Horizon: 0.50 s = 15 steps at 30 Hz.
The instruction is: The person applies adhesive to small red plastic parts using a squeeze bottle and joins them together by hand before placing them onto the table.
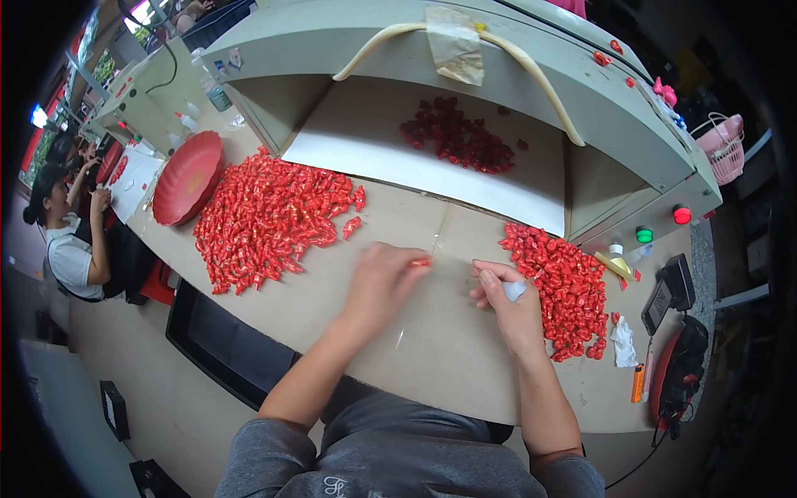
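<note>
My left hand (pixel 378 286), slightly blurred, pinches a small red piece (pixel 422 261) at its fingertips above the middle of the table. Close by on the right, my right hand (pixel 513 315) is closed round a small whitish object (pixel 515 290) that looks like a little squeeze bottle; the fingers hide much of it. Left of my left hand lies a wide heap of glossy red pieces (pixel 266 216) with gold marks. Another heap of small red pieces (pixel 569 290), rounder in shape, sits just beyond my right hand.
A grey cabinet (pixel 274 50) with an open bay stands across the back, more dark red pieces (pixel 461 137) inside. Red bowl (pixel 189 178) at left; crumpled tissue (pixel 624 340), orange lighter (pixel 638 383) and green button (pixel 644 235) at right. Another person (pixel 75 241) sits far left.
</note>
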Available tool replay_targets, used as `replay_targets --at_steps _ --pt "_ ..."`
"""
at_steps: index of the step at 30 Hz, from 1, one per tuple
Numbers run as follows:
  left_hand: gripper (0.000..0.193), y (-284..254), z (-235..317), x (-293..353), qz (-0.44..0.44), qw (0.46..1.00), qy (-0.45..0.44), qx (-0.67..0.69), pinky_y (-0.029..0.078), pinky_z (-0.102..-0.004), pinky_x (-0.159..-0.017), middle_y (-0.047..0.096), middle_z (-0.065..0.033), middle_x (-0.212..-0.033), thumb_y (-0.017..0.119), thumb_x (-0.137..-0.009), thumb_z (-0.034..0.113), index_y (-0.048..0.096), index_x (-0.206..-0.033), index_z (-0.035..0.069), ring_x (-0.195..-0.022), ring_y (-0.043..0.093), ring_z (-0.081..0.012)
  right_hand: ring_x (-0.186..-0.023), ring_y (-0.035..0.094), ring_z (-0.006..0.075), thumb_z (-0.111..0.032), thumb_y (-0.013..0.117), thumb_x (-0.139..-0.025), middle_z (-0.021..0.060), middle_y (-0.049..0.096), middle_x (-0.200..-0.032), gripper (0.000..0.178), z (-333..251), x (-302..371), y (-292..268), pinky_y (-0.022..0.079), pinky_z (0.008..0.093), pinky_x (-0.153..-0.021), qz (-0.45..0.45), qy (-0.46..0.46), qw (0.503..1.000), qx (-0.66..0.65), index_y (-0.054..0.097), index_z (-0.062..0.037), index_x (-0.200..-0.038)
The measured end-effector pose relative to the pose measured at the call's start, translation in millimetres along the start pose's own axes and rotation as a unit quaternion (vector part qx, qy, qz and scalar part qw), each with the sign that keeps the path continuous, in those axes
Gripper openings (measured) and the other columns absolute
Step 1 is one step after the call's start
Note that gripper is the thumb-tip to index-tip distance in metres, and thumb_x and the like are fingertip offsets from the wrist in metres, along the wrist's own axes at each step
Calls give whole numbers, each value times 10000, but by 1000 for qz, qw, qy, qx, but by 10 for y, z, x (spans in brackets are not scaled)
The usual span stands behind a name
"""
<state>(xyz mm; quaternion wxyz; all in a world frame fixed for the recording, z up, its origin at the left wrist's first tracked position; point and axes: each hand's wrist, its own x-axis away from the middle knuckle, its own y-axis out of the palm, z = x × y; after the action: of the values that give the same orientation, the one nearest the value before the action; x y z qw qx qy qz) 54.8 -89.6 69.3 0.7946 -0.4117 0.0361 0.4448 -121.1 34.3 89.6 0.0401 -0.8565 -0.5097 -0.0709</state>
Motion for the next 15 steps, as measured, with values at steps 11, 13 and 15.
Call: replay_targets --at_steps 11,13,15 --pt "221 -309 -526 -595 85 982 49 -163 424 -382 -812 599 -105 -943 682 -803 64 661 -1023 70 -901 541 -286 -696 598 88 -286 597 -937 59 661 -881 275 -164 54 -38 471 245 -618 -34 51 993 100 637 -23 -1003" --pt "210 -110 -609 -1043 82 981 70 -162 436 -398 -816 613 -115 -950 673 -806 75 677 -1016 79 -900 549 -307 -675 568 70 -274 603 -934 35 644 -860 253 -73 44 -61 452 237 -586 -35 21 993 115 624 -38 -1022" --pt "206 20 -764 -1407 85 981 72 -158 443 -411 -827 622 -128 -962 676 -799 92 691 -1005 81 -917 556 -326 -737 582 79 -214 658 -896 43 635 -879 238 8 27 -63 468 249 -630 -38 -46 982 178 576 -42 -1039"
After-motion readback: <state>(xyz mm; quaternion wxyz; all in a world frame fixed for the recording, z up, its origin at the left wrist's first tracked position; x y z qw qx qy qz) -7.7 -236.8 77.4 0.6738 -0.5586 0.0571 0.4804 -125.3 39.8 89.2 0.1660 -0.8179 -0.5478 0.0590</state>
